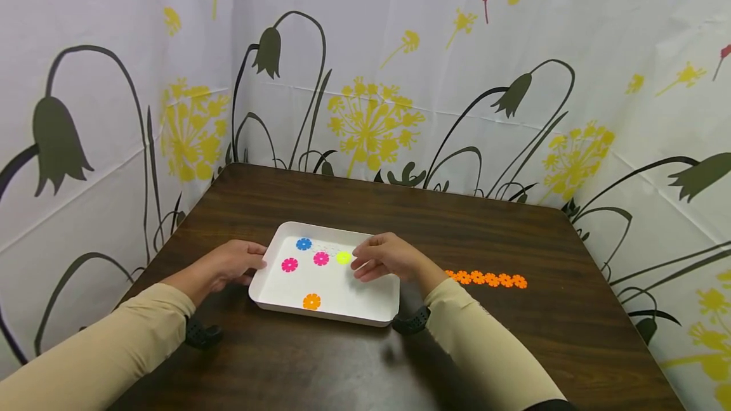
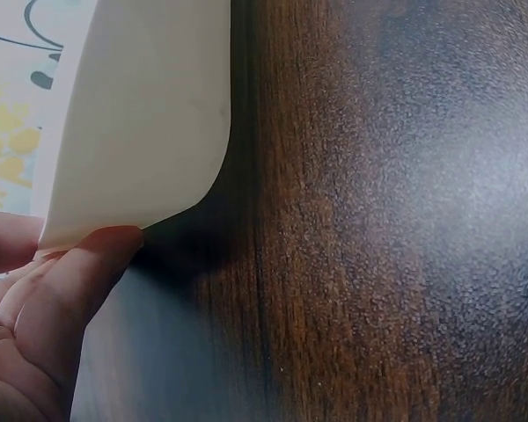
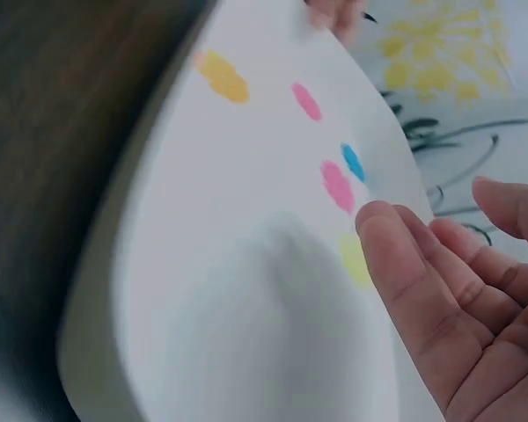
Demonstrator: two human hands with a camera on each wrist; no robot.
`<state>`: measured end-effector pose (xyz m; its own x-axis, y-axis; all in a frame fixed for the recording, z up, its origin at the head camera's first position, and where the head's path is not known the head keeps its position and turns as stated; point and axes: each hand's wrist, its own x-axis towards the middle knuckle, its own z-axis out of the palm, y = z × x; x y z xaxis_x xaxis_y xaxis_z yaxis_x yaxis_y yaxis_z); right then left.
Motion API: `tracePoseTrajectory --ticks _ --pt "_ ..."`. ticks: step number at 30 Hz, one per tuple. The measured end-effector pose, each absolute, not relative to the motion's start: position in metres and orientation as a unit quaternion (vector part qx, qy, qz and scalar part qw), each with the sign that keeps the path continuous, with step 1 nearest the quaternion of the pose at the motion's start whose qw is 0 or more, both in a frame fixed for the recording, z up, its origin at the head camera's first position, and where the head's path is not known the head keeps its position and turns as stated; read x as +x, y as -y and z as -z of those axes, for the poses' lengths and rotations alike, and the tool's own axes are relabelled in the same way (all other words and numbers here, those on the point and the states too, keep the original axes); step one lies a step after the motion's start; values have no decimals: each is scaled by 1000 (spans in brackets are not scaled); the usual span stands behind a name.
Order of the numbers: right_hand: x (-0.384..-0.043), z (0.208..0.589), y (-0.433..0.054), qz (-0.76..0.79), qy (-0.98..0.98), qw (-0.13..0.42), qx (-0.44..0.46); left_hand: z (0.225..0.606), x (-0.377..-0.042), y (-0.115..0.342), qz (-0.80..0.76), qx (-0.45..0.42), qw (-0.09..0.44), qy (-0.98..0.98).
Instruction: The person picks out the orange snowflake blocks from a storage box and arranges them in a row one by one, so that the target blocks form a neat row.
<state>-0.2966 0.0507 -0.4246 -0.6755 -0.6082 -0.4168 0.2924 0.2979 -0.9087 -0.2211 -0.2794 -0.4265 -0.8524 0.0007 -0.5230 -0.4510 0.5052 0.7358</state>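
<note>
A white rectangular tray (image 1: pixel 348 290) lies on the dark wooden table. In it are flat flower-shaped discs: a blue disc (image 1: pixel 304 244), two pink discs (image 1: pixel 289 265), a yellow disc (image 1: pixel 343 257) and an orange disc (image 1: pixel 311 301). Some clear pieces (image 1: pixel 327 250) seem to lie near the pink one, too faint to tell well. My left hand (image 1: pixel 231 263) pinches the tray's left end between thumb and finger, as the left wrist view shows. Above the tray's right part hovers my right hand (image 1: pixel 391 257), fingers loosely bent, holding nothing, beside the yellow disc.
To the right of the tray, a row of several orange discs (image 1: pixel 485 279) lies joined on the table (image 1: pixel 548 335), its left end partly behind my right arm. A white curtain (image 1: pixel 445 49) with printed flowers hangs behind the table and at both sides.
</note>
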Motion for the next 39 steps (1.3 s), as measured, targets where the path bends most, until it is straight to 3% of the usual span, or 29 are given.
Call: tracePoseTrajectory --ticks 11,17,30,39 --pt "-277 431 -2 492 -766 379 -168 426 -221 281 -479 -132 238 -835" --pt "-260 428 27 383 -829 332 -236 426 -220 281 -483 -129 235 -834" --pt "-227 428 60 20 -903 145 -403 424 -221 282 -486 -124 237 -832" --pt "-229 438 60 0 -896 136 -423 425 -219 281 -491 -115 235 -831"
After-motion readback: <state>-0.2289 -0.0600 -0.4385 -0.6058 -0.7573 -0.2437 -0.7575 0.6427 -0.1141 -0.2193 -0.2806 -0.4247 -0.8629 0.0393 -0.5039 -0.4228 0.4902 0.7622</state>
